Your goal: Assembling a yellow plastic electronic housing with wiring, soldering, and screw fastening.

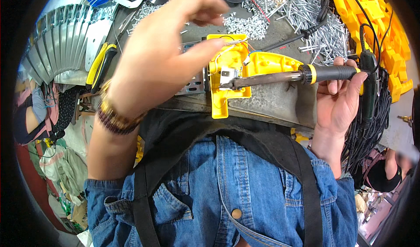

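My right hand (337,98) is closed around the black-and-yellow handle of a soldering iron (271,78). Its dark tip reaches left to a small white switch-like part (227,75) in an open yellow plastic housing (220,109). Thin wires in orange, white and blue run through the housing. My left hand (164,45) is raised over the bench just left of the housing, slightly blurred. Its thumb is stretched toward the wires and stands apart from the bent fingers, with nothing visible between them. Whether the thumb touches a wire I cannot tell. A slotted metal plate (195,88) adjoins the housing.
Loose screws (321,39) and small fasteners (247,26) are heaped at the back. Yellow-handled pliers (99,67) and fanned metal blades (57,41) lie left. Stacked yellow housings (391,50), black cables (372,128) and a dark green-black tool (367,87) stand right. Another person (385,172) is at lower right.
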Demonstrator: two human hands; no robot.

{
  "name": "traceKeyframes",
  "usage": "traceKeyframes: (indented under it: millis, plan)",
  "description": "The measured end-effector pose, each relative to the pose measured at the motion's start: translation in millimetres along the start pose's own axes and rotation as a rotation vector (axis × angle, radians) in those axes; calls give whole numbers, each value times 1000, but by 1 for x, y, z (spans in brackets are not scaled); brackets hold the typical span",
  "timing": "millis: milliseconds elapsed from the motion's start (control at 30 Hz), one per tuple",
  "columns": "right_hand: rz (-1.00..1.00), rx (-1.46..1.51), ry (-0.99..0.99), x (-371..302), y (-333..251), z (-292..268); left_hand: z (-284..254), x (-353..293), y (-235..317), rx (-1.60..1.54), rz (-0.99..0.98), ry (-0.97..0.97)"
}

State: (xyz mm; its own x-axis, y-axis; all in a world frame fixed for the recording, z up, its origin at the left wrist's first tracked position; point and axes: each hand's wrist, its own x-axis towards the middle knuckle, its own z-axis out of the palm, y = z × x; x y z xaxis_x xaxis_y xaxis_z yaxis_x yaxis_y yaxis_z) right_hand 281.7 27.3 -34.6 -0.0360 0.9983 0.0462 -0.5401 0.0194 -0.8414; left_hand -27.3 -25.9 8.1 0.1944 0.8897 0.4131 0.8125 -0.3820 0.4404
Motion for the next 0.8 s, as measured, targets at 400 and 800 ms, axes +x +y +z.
traceKeyframes:
  millis: [400,800]
  plan:
    - [-11,38,-19,1,4,2,16,-9,-36,-542,106,-196]
    - [-10,41,-5,1,3,0,17,-12,-32,-644,66,-238]
